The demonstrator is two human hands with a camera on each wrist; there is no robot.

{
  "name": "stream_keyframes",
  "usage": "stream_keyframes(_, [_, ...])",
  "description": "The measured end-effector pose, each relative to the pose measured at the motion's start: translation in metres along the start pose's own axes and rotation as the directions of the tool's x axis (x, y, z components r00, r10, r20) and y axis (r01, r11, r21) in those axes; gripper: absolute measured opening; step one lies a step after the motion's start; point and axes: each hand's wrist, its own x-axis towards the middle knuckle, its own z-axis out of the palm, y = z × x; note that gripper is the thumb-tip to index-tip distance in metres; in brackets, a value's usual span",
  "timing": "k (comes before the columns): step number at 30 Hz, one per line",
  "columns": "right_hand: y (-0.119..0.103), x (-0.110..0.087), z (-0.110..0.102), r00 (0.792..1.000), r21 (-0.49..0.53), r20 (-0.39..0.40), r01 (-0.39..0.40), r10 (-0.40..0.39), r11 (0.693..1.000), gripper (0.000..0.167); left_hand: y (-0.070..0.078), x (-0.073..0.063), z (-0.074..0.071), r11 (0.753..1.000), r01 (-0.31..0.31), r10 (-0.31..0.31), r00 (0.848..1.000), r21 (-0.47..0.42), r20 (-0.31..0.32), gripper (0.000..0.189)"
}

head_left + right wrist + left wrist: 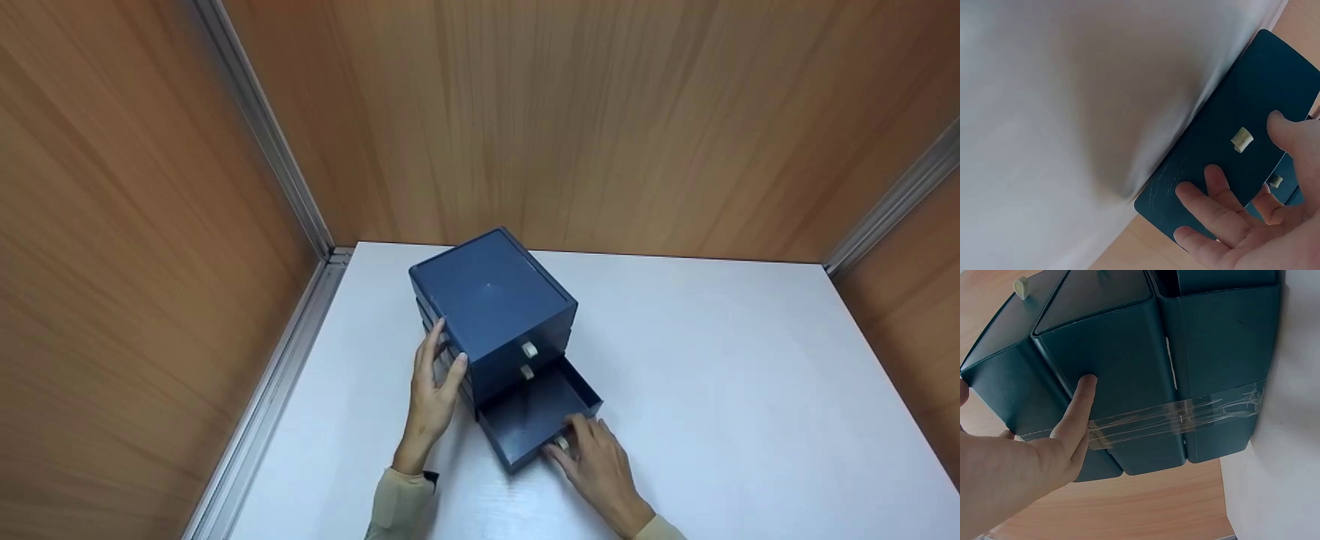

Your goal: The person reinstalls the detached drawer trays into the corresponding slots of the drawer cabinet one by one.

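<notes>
A dark blue cabinet of three stacked drawers (491,289) stands angled on the white table. Its bottom drawer (525,420) is pulled out, and I see no contents in it. My left hand (431,401) rests on the cabinet's left side, thumb near the top edge; in the left wrist view a straight finger (1081,396) touches the side wall. My right hand (600,465) is at the front of the pulled-out drawer. Its spread fingers (1213,216) lie against the drawer front (1275,73), and the pale knob (1242,139) sits untouched between thumb and fingers.
Clear tape (1224,405) runs across the side of the stacked units. Pale knobs (529,349) mark the upper drawers, which are closed. The white table (712,375) extends to the right. Wood-grain panels (570,127) with metal edge rails (277,135) enclose the back and sides.
</notes>
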Motion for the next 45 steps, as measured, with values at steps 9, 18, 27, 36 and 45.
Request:
stream_keyframes(9, [-0.003, 0.012, 0.008, 0.999, 0.031, -0.027, 0.026, -0.026, 0.999, 0.047, -0.001, 0.001, 0.001, 1.0, -0.01, 0.01, 1.0, -0.006, 0.003, 0.065])
stream_keyframes(18, [0.0, -0.002, -0.001, 0.998, -0.006, 0.052, 0.027, -0.026, 1.0, 0.066, -0.001, 0.0, 0.004, 1.0, -0.017, 0.017, 1.0, -0.013, 0.004, 0.065])
stream_keyframes(27, [-0.004, -0.027, -0.013, 0.977, -0.033, 0.21, 0.046, -0.038, 0.998, 0.067, 0.001, 0.001, 0.004, 1.0, -0.019, 0.019, 1.0, -0.014, -0.012, 0.065])
stream_keyframes(36, [-0.002, -0.017, -0.006, 0.964, -0.02, 0.253, 0.084, -0.076, 0.996, 0.073, 0.001, -0.001, 0.007, 1.0, 0.004, -0.004, 1.0, -0.013, 0.003, 0.066])
stream_keyframes(45, [-0.005, -0.001, 0.004, 0.964, 0.02, 0.241, 0.11, -0.112, 0.994, 0.071, 0.002, 0.0, 0.005, 1.0, -0.004, 0.004, 1.0, -0.001, -0.022, 0.065])
